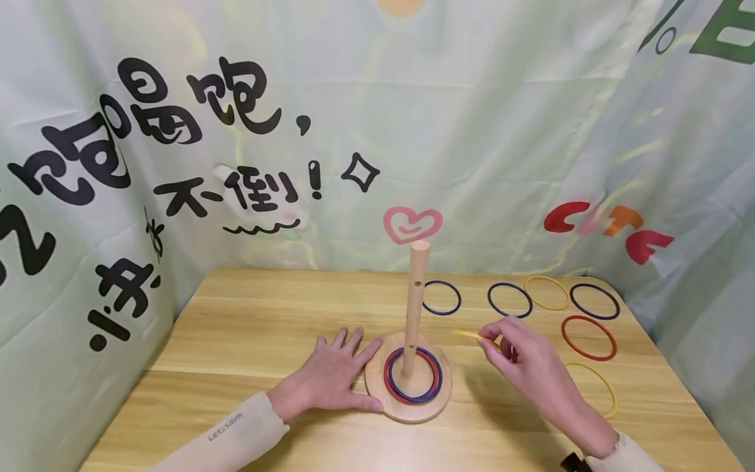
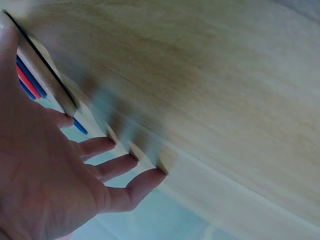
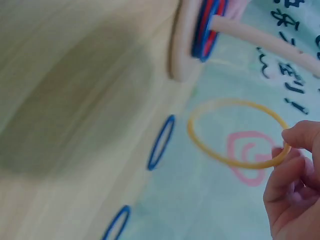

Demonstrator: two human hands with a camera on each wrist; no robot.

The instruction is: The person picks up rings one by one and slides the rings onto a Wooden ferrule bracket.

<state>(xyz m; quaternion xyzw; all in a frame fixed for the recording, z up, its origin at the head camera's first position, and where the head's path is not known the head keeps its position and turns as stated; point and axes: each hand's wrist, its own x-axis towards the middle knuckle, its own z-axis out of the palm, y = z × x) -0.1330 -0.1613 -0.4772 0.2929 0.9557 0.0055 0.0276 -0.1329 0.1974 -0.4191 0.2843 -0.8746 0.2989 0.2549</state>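
Overhead, the left hand (image 1: 330, 380) lies flat with fingers spread against the round wooden base (image 1: 408, 387), whose upright peg (image 1: 415, 308) carries red and blue rings (image 1: 413, 375), while 6 loose rings lie beyond on the wooden table (image 1: 248, 328). Closer, the left wrist view shows straight fingers (image 2: 117, 167) pressing the tabletop. Lastly, the right wrist view shows the right hand (image 3: 295, 185) pinching a thin yellow ring (image 3: 235, 132) in the air, near the peg.

Bright, even light with soft shadows; both wrist views blurred, head view sharp.

The pale green fabric backdrop (image 1: 483, 131) carries black Chinese characters at upper left and red-orange "CUTE" at right; the beige left sleeve (image 1: 236, 436) reads "Let's slim".
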